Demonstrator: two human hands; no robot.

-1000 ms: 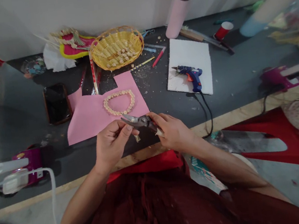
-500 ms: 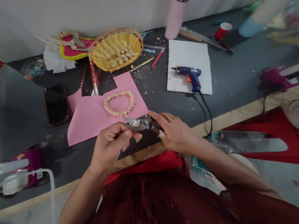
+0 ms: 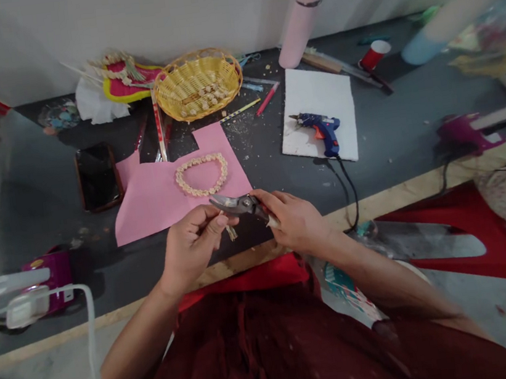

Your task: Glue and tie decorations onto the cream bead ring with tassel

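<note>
Centre frame, right hand [image 3: 298, 219] grips curved metal shears [image 3: 238, 204]; left hand [image 3: 192, 244] pinches wispy, straw-coloured strands [image 3: 231, 234]. Just above lies a knobbly cream ring [image 3: 204, 191].

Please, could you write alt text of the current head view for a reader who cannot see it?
A person's right hand holds shears, their blades close to the left hand, which pinches pale strands. Beyond, a cream ring lies on pink paper, with a basket behind; to the right, a glue gun rests on a white board.
</note>
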